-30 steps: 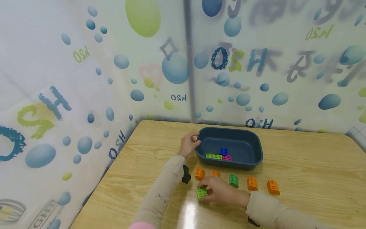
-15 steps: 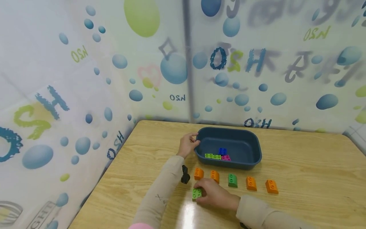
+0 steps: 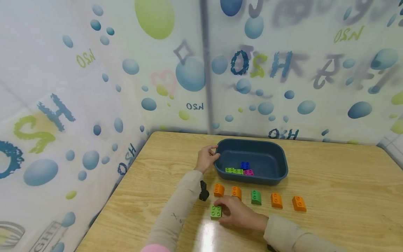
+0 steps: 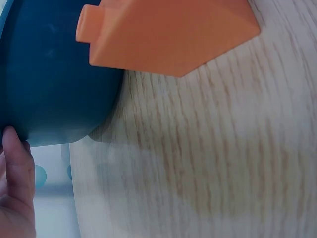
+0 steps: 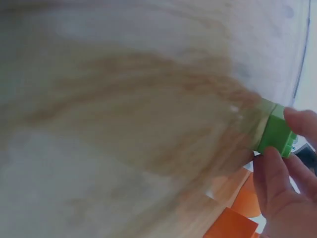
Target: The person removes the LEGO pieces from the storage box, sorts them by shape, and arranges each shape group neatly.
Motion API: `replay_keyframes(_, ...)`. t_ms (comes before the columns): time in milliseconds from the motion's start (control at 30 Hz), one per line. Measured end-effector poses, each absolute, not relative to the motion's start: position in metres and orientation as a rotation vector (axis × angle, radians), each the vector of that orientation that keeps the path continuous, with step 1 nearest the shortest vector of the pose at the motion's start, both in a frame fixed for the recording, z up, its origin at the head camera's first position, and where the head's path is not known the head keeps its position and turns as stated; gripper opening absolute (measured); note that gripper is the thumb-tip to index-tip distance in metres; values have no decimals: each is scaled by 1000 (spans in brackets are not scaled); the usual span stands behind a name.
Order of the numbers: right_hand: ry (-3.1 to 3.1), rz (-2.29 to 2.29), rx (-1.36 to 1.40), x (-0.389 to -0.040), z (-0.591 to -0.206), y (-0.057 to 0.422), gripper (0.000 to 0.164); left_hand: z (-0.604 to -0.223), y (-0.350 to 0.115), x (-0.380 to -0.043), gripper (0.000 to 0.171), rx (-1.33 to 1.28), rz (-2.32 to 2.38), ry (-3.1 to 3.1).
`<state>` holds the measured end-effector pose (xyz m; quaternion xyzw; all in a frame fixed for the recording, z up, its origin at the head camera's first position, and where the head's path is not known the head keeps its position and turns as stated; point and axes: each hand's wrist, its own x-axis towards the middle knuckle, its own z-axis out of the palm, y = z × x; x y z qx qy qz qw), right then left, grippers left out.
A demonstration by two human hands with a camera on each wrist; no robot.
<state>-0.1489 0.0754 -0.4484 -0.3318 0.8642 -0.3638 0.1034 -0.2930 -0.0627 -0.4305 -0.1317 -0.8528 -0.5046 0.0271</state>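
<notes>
In the head view my right hand [image 3: 237,211] pinches a light green building block [image 3: 216,212] between thumb and fingers, studs up, low at the table. The right wrist view shows the same green block [image 5: 277,131] with fingertips on its sides. At the dark blue tray [image 3: 270,180], my left hand [image 3: 206,159] touches the left rim with extended fingers. A finger [image 4: 19,163] lies against the tray's wall in the left wrist view. Inside the tray are light green blocks [image 3: 234,171], a pink block [image 3: 248,172] and a blue block [image 3: 245,165].
Before the tray stands a row of curved blocks: orange [image 3: 219,190], another orange [image 3: 236,192] partly behind my right hand, green [image 3: 256,197], then orange [image 3: 276,200] and orange [image 3: 299,203]. A black object [image 3: 204,191] is beside my left sleeve. Printed walls border the wooden table [image 3: 340,178].
My right hand has moved slightly left with the light green block, mostly during the first half second, uncovering more of the second orange block. My left hand stays at the tray's rim.
</notes>
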Motion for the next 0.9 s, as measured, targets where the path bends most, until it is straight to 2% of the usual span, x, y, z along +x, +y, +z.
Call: replay_keyframes(900, 2606, -1086, -983, -148, -454, 70, 32, -432, -63, -293, 35, -392, -1577, -2634)
